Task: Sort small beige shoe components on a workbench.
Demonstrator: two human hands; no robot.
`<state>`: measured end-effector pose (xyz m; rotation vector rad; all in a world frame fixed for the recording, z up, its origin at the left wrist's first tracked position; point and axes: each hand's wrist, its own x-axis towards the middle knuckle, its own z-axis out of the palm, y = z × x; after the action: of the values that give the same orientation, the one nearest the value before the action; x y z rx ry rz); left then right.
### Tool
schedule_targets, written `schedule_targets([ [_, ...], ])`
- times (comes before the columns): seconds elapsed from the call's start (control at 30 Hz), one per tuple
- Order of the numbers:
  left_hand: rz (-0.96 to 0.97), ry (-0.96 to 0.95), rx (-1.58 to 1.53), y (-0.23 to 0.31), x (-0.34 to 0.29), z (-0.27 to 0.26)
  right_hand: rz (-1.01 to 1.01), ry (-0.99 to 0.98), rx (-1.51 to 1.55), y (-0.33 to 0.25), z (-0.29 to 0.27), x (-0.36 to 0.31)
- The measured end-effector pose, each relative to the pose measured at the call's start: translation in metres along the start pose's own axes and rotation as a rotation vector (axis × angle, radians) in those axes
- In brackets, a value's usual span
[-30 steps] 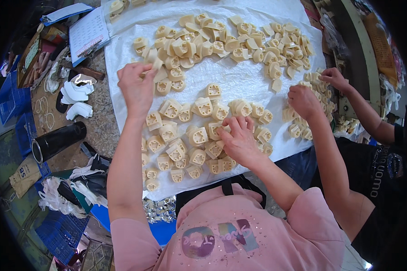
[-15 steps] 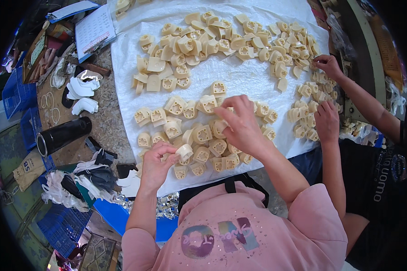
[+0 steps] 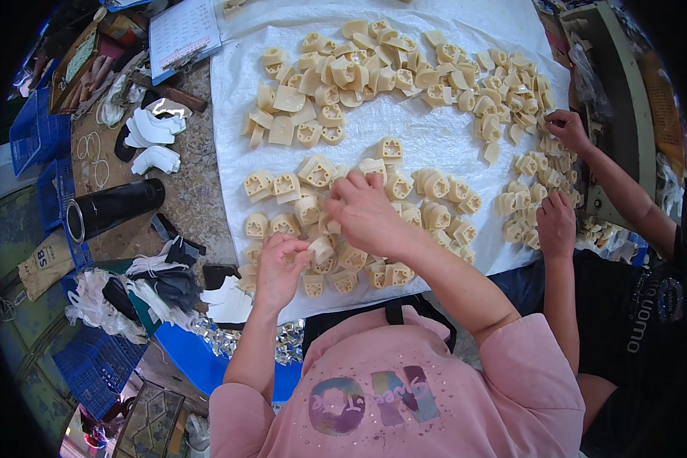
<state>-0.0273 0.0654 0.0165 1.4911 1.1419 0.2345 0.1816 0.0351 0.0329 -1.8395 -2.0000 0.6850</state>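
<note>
Near the front edge of the white sheet, my left hand (image 3: 281,271) pinches a cream moulded plastic piece (image 3: 323,249) between thumb and fingertips. My right hand (image 3: 368,217) is over the near group of similar cream pieces (image 3: 314,171), its fingers apart and bent down towards them. Part of that group is hidden beneath this hand. Many of these pieces show a star-like recess in one face. A larger heap of cream pieces (image 3: 343,72) curves across the far side of the sheet.
At right, a co-worker's two hands (image 3: 557,225) touch smaller cream pieces (image 3: 528,165). Left of the white sheet (image 3: 233,107) are a black cylinder (image 3: 118,208), white curved parts (image 3: 156,159), a clipboard with paper (image 3: 182,34) and piled gloves (image 3: 160,286). A blue tray (image 3: 187,355) sits below.
My right hand has moved left across the near group. My left hand still holds a cream piece, now closer to the others. The whole view has shifted slightly.
</note>
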Motion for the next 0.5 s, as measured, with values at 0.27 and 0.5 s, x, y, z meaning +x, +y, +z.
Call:
schedule_targets([
  [0.27, 0.157, 0.266, 0.326, 0.010, 0.003, 0.013, -0.069, -0.075, 0.104, 0.007, 0.006, -0.006],
  [0.5, 0.439, 0.319, 0.362, 0.034, 0.009, 0.006, 0.051, 0.050, 0.369, 0.010, 0.004, -0.018],
])
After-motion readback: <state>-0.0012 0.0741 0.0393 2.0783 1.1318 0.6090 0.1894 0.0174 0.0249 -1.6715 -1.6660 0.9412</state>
